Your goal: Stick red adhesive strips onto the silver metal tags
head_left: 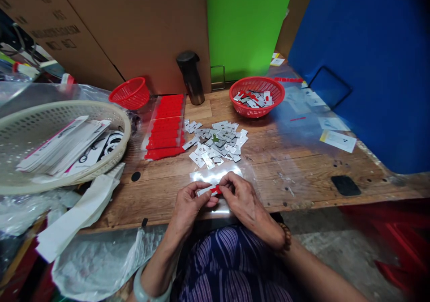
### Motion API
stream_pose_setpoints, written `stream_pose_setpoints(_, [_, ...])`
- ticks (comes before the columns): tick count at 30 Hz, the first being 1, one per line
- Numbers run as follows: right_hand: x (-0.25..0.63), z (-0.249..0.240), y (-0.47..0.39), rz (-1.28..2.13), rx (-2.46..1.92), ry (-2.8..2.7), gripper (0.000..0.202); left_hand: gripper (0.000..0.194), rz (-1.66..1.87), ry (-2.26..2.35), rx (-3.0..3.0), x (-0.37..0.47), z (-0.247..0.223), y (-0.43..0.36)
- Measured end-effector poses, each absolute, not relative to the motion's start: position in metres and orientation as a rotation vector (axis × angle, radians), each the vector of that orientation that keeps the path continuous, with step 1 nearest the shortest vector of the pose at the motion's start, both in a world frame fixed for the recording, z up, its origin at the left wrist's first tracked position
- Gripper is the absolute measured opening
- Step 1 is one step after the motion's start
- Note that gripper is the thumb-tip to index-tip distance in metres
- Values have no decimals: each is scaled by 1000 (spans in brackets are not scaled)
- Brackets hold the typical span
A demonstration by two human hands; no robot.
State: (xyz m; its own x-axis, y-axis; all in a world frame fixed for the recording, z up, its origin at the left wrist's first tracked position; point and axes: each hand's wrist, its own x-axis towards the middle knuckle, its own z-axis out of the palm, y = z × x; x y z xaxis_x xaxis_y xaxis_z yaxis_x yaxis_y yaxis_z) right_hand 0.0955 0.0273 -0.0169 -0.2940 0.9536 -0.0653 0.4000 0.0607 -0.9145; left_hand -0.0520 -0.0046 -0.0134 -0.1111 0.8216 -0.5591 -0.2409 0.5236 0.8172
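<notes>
The left hand [188, 201] holds a small grey plate [205, 190] above the near edge of the desk [265, 152], its grip closed with the thumb over the plate and the fingers beneath. The right hand [244, 202] meets it from the right; its grip is pinched on a red piece [217, 189] at the plate's right end. Whether the red piece is fixed to the plate or only laid against it, I cannot tell. Under the hands lies a shiny clear sheet [249, 173].

Just beyond the hands, a loose heap of plates [220, 142] covers the middle of the desk, overlapping at all angles. Left of the heap lie red strips [165, 123] in an overlapping row running from near to far. Beyond the heap, to the right, stands a red basket [257, 110] with plates and red pieces inside. A dark bottle [195, 85] stands upright at the far side, and left of it a smaller red basket [129, 97] sits tilted.

At the far left, a large pale basket [122, 129] holds a stack of printed cards [55, 147]. On the right of the desk a white card [338, 141] lies flat near a blue panel [372, 78].
</notes>
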Motion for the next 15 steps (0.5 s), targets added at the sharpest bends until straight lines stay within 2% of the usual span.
stream_pose_setpoints(15, [95, -20, 20, 1109, -1344, -1851, 9, 41, 960, 1433, 509, -51, -9, -5])
